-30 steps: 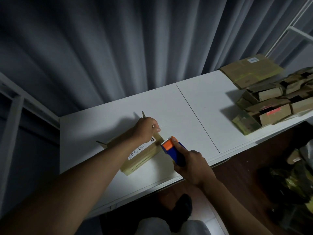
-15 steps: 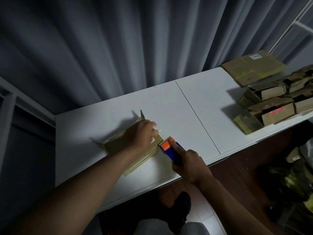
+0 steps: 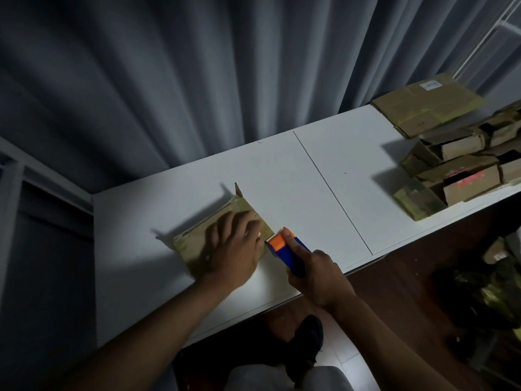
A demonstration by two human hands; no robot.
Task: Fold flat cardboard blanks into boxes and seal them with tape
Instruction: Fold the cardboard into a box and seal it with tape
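A brown cardboard box (image 3: pixel 194 244) lies near the front of the white table (image 3: pixel 282 179), with small flaps sticking up at its far corners. My left hand (image 3: pixel 234 249) lies flat on its top, fingers spread and pressing down. My right hand (image 3: pixel 315 277) grips the blue handle of a tape dispenser (image 3: pixel 284 245). The dispenser's orange head and toothed blade touch the box's right edge, just beside my left fingertips.
A pile of folded boxes (image 3: pixel 456 176) fills the table's right end, with flat blanks (image 3: pixel 425 108) stacked behind it. A seam (image 3: pixel 332 193) splits the tabletop. Grey curtains hang behind. More cardboard lies on the dark floor (image 3: pixel 496 280) at right.
My left hand has gone from holding the box's right end to lying flat on its top, covering the white label. The dispenser stays at the box's right edge.
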